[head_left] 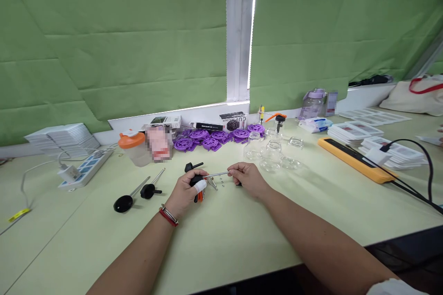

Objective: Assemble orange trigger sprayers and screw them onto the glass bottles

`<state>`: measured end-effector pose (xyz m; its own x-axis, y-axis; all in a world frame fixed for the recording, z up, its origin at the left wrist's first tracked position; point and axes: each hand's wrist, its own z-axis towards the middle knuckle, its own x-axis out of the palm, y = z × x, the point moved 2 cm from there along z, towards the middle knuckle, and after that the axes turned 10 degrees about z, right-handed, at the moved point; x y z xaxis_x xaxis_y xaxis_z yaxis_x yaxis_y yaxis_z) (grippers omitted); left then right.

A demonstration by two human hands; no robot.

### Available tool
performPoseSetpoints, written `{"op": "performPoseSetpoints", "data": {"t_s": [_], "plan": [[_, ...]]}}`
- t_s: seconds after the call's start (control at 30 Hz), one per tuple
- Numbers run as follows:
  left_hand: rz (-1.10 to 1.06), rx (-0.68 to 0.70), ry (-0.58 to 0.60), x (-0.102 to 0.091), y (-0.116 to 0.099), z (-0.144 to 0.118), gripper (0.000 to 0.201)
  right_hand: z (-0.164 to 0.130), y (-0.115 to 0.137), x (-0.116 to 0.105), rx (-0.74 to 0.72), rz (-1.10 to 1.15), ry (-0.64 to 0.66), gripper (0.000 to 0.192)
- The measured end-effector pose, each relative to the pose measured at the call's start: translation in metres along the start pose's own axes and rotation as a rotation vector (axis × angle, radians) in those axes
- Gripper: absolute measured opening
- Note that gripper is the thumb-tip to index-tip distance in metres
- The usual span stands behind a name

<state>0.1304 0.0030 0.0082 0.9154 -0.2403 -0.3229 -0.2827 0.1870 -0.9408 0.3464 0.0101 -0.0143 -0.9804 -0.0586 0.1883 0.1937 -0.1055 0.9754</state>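
At six o'clock, our left hand [187, 191] is gripping a knob [196, 179], our right hand [249, 180] pinching a rod [217, 174]; we're risking scattering bits [222, 185] if it slips.

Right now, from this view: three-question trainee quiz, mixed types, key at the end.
1. True or false: the purple parts lie farther from the viewer than the left hand's grip.

2. Multiple choice: what colour is the thumb wrap on the left hand?
A. Red
B. White
C. Black

3. Fill in the blank: the right hand's grip is at one end of a thin, ______-coloured rod.

Key: 1. True. 2. B. 3. Silver.
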Motion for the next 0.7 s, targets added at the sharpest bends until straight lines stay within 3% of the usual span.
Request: {"op": "performPoseSetpoints", "data": {"t_s": [0.27,0.5,0.7], "plan": [[-0.052,0.019,0.036,0.0004,0.0025,0.0006,0.029,-0.0016,0.0017,0.0014,0.012,-0.034,0.01,0.024],[0.09,0.043,0.005,-0.0024,0.0005,0.0013,0.043,-0.0028,0.0044,0.0026,-0.01,-0.065,0.018,0.023],[0.168,0.039,0.104,-0.0006,-0.0008,-0.0006,0.03,-0.0048,0.0062,0.0034,0.008,-0.099,-0.012,0.025]]}}
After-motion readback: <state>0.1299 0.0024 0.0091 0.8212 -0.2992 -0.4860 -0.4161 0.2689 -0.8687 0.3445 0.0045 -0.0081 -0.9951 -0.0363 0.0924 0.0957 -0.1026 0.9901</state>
